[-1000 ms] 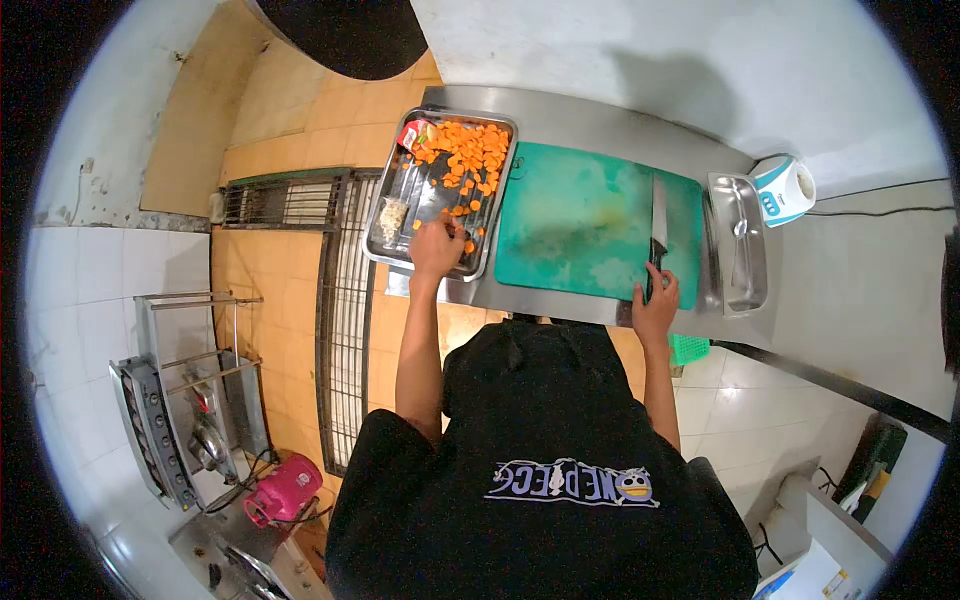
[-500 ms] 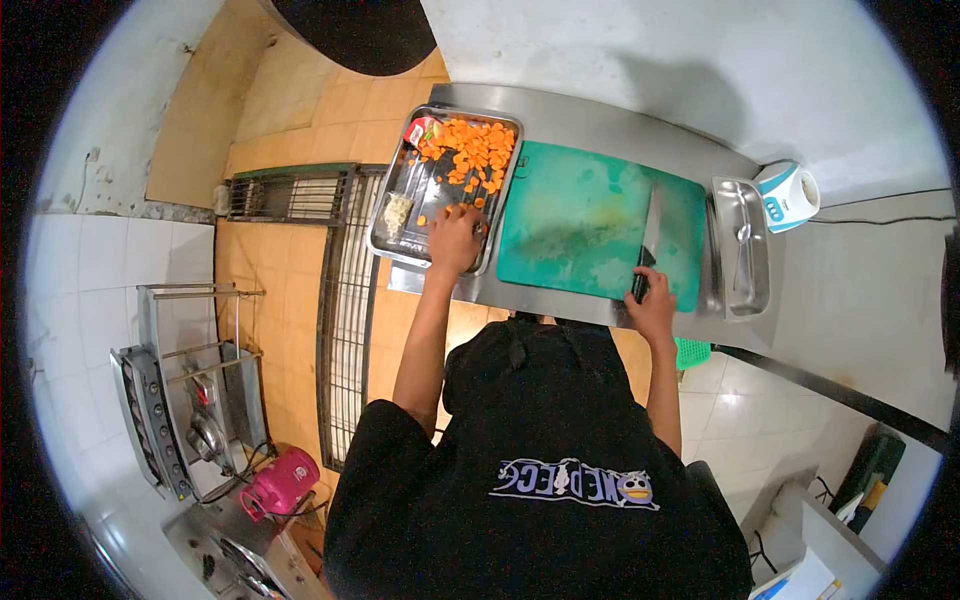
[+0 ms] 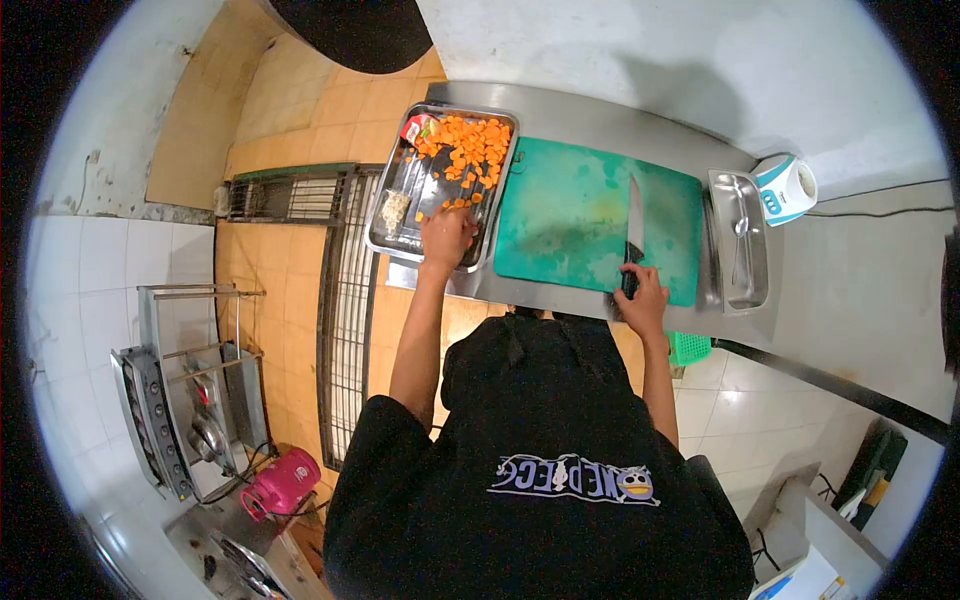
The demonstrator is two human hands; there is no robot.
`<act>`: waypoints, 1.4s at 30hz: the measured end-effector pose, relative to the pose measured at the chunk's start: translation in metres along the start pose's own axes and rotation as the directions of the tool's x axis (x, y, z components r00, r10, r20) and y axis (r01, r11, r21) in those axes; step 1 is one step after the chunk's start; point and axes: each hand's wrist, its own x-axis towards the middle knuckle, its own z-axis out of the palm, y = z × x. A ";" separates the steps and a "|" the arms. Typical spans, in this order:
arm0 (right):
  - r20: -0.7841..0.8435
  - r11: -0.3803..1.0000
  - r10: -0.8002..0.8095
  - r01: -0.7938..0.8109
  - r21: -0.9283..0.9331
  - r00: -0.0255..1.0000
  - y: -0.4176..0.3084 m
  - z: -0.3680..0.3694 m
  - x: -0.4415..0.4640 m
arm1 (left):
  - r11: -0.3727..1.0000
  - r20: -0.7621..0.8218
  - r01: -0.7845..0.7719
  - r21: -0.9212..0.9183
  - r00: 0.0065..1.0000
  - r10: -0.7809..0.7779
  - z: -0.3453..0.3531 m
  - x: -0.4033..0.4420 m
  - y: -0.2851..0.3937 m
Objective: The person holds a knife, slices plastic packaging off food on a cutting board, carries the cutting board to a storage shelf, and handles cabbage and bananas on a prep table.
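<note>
A black-handled knife (image 3: 635,215) lies over the green cutting board (image 3: 570,210), its blade pointing away from me. My right hand (image 3: 643,298) has its fingers closed on the handle. My left hand (image 3: 448,237) is over the near part of the metal tray (image 3: 372,235), fingers curled down; whatever is under them is hidden. Carrot slices (image 3: 470,145) fill the tray's far side, with a few loose ones just beyond my left fingers. A red packet (image 3: 416,129) is in the far left corner, and a pale chopped heap (image 3: 393,210) sits left of my left hand.
Right of the board is a steel container (image 3: 760,240) with a utensil inside. A white and blue appliance (image 3: 786,190) stands beyond it by the wall. At the lower left are a pink gas cylinder (image 3: 284,484) and a metal stove (image 3: 150,420). A green basket (image 3: 690,348) is below the counter.
The knife has shifted left across the board with my right hand on its handle, and its blade now points more straight away. My left hand has moved slightly within the tray.
</note>
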 end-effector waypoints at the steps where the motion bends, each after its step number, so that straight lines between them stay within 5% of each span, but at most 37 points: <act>1: 0.004 1.000 0.002 -0.002 0.007 1.000 0.001 0.000 0.001 | 1.000 -0.020 -0.011 -0.018 1.000 0.010 0.001 0.000 -0.002; 7: 0.009 1.000 0.025 -0.025 0.003 1.000 -0.002 -0.003 0.001 | 0.992 -0.152 0.083 -0.097 0.984 -0.097 0.006 0.002 -0.002; 15: -0.016 1.000 0.028 -0.028 0.002 0.999 0.000 0.000 0.000 | 0.993 -0.045 -0.017 0.120 0.999 0.023 0.000 -0.003 -0.002; 22: -0.036 1.000 0.022 -0.022 0.006 0.999 0.001 0.001 -0.002 | 0.994 -0.115 -0.077 0.074 0.990 0.086 0.003 -0.001 0.000; 28: -0.038 1.000 0.014 -0.014 -0.009 0.999 0.000 0.001 -0.001 | 0.984 0.020 -0.132 0.118 0.991 0.131 0.010 0.007 -0.004; 31: -0.065 1.000 -0.001 0.000 -0.020 0.998 0.001 0.003 -0.002 | 0.987 -0.095 -0.130 0.092 0.986 0.139 0.009 0.003 -0.002; 40: -0.026 1.000 0.014 -0.014 -0.021 1.000 -0.003 -0.001 0.002 | 0.997 -0.106 -0.014 0.075 0.994 0.022 0.003 0.004 0.003; 42: -0.048 1.000 0.003 -0.004 -0.027 0.999 -0.004 0.001 0.003 | 0.966 -0.086 0.162 -0.200 0.980 -0.182 -0.013 0.001 0.020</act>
